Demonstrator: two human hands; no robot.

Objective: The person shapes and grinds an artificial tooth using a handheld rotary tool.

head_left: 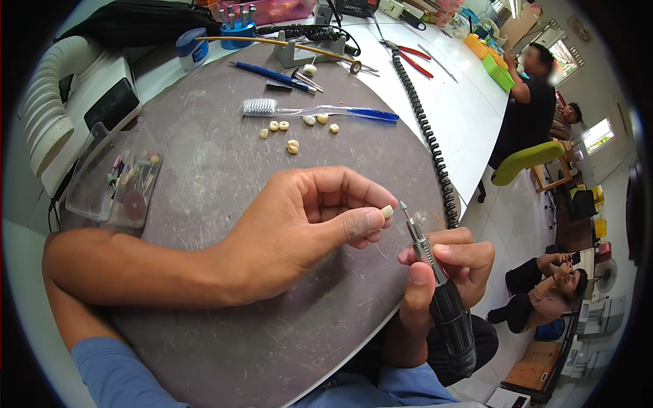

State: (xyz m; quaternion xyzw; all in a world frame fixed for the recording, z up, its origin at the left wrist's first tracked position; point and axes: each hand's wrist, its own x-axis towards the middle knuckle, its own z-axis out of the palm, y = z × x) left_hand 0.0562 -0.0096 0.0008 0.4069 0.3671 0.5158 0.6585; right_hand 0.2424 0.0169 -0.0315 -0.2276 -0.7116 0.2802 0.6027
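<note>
Between thumb and forefinger, my left hand pinches a small ivory dental crown. My right hand is wrapped round a dental handpiece with a black body and a metal nose. Its grey-blue pointed bur stands just right of the crown, with a narrow gap visible between them. Beyond my hands, several loose tooth crowns lie on the grey-brown round work mat. A clear toothbrush with a blue handle end lies behind them.
A clear box of grinding bits sits left, near a white extraction hose. Behind are a blue pen, a blue bur stand, a blue-lidded jar and red pliers. A coiled black cord runs along the right; other people sit beyond.
</note>
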